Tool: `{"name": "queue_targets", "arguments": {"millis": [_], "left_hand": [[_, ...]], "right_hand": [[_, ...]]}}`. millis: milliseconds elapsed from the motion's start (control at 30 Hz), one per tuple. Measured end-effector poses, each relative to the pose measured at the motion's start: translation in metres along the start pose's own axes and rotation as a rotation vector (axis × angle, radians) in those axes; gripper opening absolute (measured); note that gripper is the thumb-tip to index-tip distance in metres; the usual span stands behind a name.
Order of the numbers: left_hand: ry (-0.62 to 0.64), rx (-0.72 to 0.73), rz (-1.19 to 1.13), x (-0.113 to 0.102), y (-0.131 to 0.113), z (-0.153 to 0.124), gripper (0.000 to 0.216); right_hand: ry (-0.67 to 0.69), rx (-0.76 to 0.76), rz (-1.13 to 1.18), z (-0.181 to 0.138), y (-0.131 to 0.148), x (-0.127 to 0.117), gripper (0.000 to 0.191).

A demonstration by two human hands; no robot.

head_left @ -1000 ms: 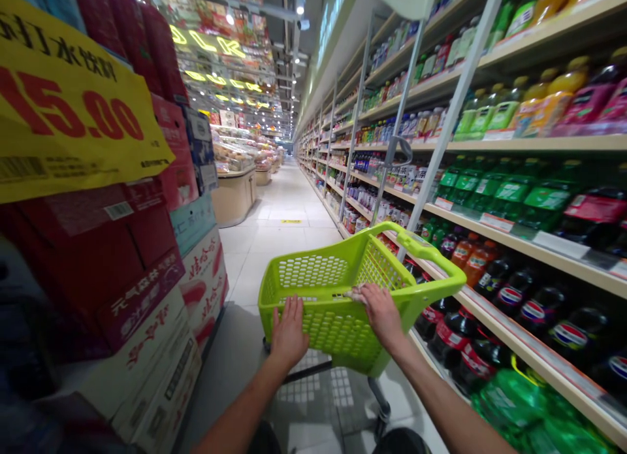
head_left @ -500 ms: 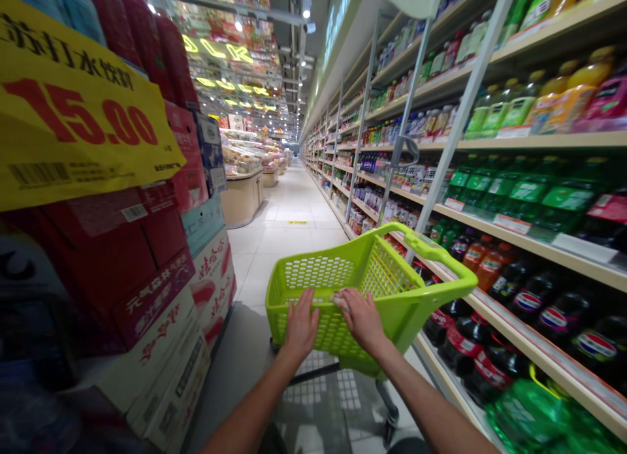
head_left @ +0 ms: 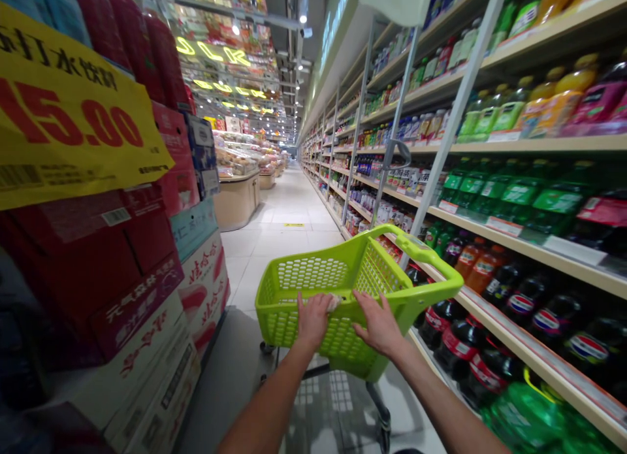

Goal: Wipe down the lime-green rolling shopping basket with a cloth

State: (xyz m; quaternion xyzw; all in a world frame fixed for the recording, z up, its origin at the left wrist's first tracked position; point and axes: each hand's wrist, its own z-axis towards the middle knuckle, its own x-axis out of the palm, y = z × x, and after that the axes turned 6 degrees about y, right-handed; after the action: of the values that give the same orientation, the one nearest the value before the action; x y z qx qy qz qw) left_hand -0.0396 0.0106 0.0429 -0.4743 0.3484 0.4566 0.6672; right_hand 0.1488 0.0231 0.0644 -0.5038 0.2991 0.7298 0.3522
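Observation:
A lime-green shopping cart (head_left: 298, 326) stands sideways in front of me, its basket bare inside where it shows and its handle (head_left: 448, 281) to the right. My left hand (head_left: 312, 320) is at the near rim, closed on a small crumpled white tissue (head_left: 334, 302) that rests against the rim. Just right of it, my right hand (head_left: 380, 322) lies on the same rim with its fingers stretched out and the thumb apart, holding nothing. Both forearms reach in from below.
Shelves of soda bottles (head_left: 519, 193) line the right side, close to the cart handle. Stacked drink cartons (head_left: 142, 271) under a yellow price sign (head_left: 73, 114) rise on the left. A tiled aisle (head_left: 289, 206) runs ahead past a wooden display counter (head_left: 238, 200).
The white tissue has passed from my right hand to my left hand. My left hand has closed and shifted right along the rim; the right hand has opened. The view has turned slightly right.

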Motion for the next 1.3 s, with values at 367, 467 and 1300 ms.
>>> {"name": "queue_targets", "arguments": {"millis": [367,467,1300], "left_hand": [[-0.108,-0.124,0.030,-0.007,0.067,-0.024,0.051],[-0.070,-0.030,0.022,-0.003,0.057,-0.018,0.053],[-0.256,-0.108,-0.090,0.001,0.089,-0.013,0.041]], "right_hand": [[-0.069,0.019,-0.020,0.004,0.011,0.011,0.059],[-0.072,0.026,-0.051,0.005,0.000,0.003,0.052],[-0.154,0.106,-0.135,-0.003,0.004,-0.005,0.037]]}}
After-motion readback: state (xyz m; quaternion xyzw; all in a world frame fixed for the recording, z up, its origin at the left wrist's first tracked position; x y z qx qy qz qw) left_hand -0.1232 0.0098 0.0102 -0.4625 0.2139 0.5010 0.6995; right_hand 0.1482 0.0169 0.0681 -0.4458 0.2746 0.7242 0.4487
